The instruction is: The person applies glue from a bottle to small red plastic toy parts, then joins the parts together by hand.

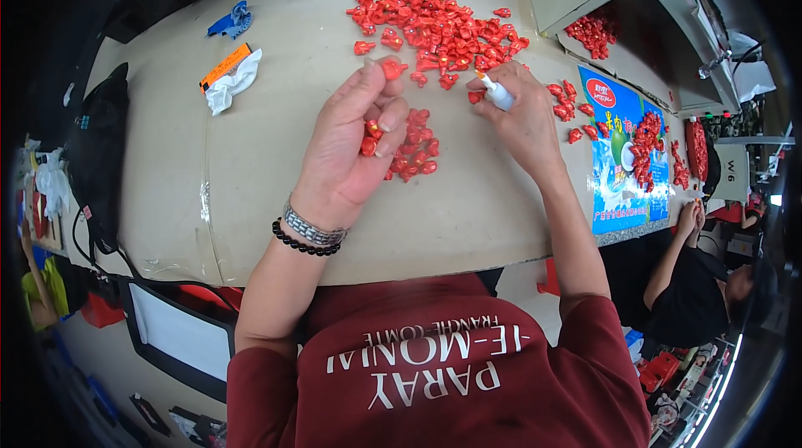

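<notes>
Left hand (345, 130): fingers pinch one glossy red knob (392, 69)
Right hand (526, 118): fingers clamp one white cylindrical tube (499, 96)
Red heap (451, 26): many, toward table's (267, 155) far edge

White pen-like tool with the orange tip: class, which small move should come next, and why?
Probably bring the white pen-like tool leftward to the small red plastic piece: the right hand holds the tool, the left hand pinches the piece between thumb and finger, and the two are apart.
</notes>
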A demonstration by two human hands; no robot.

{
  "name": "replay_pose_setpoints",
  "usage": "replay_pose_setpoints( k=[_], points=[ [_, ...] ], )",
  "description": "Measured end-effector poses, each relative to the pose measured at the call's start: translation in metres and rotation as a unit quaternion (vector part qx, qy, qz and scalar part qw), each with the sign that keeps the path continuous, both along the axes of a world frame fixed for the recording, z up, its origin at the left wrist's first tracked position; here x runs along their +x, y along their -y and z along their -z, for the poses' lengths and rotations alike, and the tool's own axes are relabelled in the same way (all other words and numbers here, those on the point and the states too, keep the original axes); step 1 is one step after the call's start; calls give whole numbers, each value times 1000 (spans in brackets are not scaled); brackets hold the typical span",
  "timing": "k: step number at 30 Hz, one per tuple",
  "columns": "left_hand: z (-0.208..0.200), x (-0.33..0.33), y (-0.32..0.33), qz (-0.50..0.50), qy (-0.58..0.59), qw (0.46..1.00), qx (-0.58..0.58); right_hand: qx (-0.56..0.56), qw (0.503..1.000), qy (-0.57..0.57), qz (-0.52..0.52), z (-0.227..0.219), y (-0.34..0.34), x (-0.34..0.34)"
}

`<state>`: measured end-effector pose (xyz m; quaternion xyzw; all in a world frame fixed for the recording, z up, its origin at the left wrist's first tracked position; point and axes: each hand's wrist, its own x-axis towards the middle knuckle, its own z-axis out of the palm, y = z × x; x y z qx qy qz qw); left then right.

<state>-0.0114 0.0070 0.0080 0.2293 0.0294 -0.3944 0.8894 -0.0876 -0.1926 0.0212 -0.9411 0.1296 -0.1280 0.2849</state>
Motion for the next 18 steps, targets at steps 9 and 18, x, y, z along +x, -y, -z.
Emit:
replay_pose_setpoints(
  k=[9, 18],
  points=[
    [4, 8, -5, -10, -11, 999, -36, 17, 989, -22, -143, 9, -31, 14],
    [4, 6, -6, -4, -6, 999, -37, 253, 966, -3, -47, 0, -26, 11]
  ],
)
